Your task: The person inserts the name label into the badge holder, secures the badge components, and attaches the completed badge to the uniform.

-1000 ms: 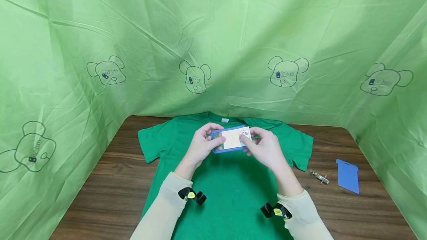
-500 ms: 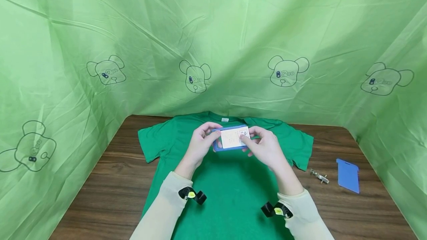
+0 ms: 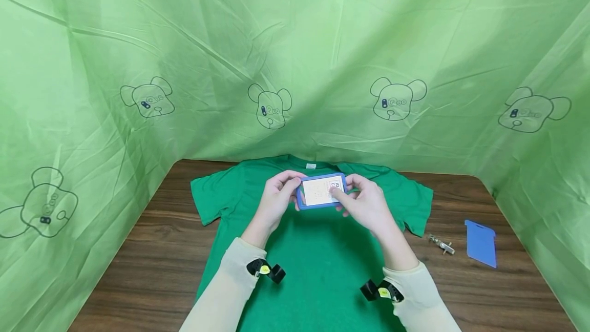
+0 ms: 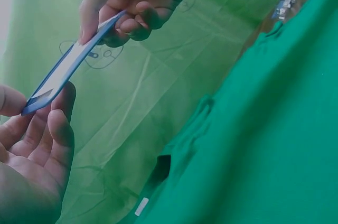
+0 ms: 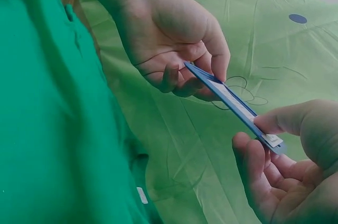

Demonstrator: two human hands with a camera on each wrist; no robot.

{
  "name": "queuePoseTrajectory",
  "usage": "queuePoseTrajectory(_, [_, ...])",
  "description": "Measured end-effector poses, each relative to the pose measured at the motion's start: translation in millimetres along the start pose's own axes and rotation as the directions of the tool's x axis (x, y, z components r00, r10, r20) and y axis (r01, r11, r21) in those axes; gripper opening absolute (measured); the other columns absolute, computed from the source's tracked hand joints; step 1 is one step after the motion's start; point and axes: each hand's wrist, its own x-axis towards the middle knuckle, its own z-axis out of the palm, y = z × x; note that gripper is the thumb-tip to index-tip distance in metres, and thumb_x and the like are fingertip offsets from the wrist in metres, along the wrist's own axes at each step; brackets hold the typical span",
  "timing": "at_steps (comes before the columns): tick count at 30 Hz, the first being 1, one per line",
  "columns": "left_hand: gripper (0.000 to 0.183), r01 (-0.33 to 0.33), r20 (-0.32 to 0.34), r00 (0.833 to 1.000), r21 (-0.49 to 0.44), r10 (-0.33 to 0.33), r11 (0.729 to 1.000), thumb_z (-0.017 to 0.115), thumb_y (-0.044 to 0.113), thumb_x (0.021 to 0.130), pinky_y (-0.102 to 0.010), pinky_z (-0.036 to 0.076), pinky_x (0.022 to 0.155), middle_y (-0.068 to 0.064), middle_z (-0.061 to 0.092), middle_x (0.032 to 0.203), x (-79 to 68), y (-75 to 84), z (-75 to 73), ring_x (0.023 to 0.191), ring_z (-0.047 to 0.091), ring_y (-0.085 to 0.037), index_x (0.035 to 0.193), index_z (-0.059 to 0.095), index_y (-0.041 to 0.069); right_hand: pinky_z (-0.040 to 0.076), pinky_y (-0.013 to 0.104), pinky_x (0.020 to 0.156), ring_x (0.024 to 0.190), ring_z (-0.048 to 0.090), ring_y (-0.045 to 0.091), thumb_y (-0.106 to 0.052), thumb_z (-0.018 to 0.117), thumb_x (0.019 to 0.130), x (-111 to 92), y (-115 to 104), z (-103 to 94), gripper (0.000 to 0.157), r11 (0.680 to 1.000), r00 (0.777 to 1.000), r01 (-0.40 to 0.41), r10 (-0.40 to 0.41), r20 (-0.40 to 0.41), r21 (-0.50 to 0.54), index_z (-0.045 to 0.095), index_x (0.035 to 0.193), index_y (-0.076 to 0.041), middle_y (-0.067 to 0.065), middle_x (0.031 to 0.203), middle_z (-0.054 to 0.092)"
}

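Note:
Between both hands, above a green T-shirt (image 3: 318, 260), is a blue-framed badge holder (image 3: 301, 207) with a white ID card (image 3: 317, 191) lying inside its frame. My left hand (image 3: 275, 200) pinches the holder's left end between thumb and fingers. At the other end my right hand (image 3: 369, 204) grips it, the thumb pressing on the card's printed end and the fingers underneath. In the left wrist view the holder (image 4: 66, 78) is seen edge-on and tilted. The right wrist view shows the card (image 5: 273, 139) near the right thumb, at the holder's end.
The T-shirt is spread flat on a dark wooden table (image 3: 152, 250). To its right lie a small metal clip (image 3: 441, 245) and a flat blue plastic panel (image 3: 481, 244). Green fabric (image 3: 322, 65) with bear drawings hangs around the back and sides.
The card has slid left into the blue frame, whose right edge now shows beyond it. My left thumb has drawn back to the frame's left edge. My right hand has barely moved.

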Motion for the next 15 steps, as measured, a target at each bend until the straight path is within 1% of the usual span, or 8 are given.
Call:
queuePoseTrajectory(5, [0.024, -0.003, 0.009, 1.0, -0.005, 0.003, 1.0, 0.059, 0.017, 0.113, -0.029, 0.053, 0.055, -0.013, 0.077, 0.102, -0.5, 0.8, 1.1, 0.072, 0.066, -0.021, 0.119, 0.076, 0.0, 0.059, 0.034, 0.057, 0.063, 0.074, 0.027, -0.031, 0.081, 0.102, -0.2, -0.4, 0.8, 0.033, 1.0, 1.0, -0.01, 0.01, -0.002, -0.001, 0.063, 0.107, -0.004, 0.009, 0.075, 0.076])
queuePoseTrajectory(8, [0.024, -0.003, 0.014, 1.0, -0.004, 0.004, 1.0, 0.059, 0.016, 0.113, -0.028, 0.054, 0.055, -0.013, 0.076, 0.101, -1.0, 1.5, 1.9, 0.072, 0.066, -0.021, 0.119, 0.076, 0.0, 0.059, 0.033, 0.056, 0.063, 0.074, 0.027, -0.03, 0.082, 0.101, -0.1, -0.7, 1.7, 0.034, 1.0, 1.0, -0.015, 0.015, -0.001, 0.002, 0.063, 0.109, -0.004, 0.009, 0.074, 0.076])
queuePoseTrajectory(12, [0.024, -0.006, 0.019, 1.0, -0.001, 0.006, 1.0, 0.058, 0.015, 0.113, -0.028, 0.054, 0.055, -0.013, 0.076, 0.102, -1.5, 2.0, 2.6, 0.072, 0.065, -0.021, 0.119, 0.075, -0.001, 0.061, 0.038, 0.058, 0.064, 0.074, 0.028, -0.029, 0.082, 0.1, -0.2, -0.9, 2.9, 0.033, 1.0, 1.0, -0.013, 0.013, 0.0, 0.002, 0.064, 0.11, -0.004, 0.009, 0.075, 0.076])
queuePoseTrajectory(15, [0.024, -0.008, 0.022, 1.0, 0.002, 0.008, 1.0, 0.058, 0.016, 0.113, -0.027, 0.054, 0.054, -0.013, 0.076, 0.101, -1.6, 1.7, 2.8, 0.071, 0.065, -0.021, 0.119, 0.075, 0.0, 0.062, 0.038, 0.059, 0.064, 0.074, 0.029, -0.028, 0.082, 0.1, -0.2, -0.5, 3.5, 0.032, 1.0, 1.0, -0.011, 0.011, 0.0, 0.001, 0.064, 0.11, -0.004, 0.008, 0.075, 0.076])
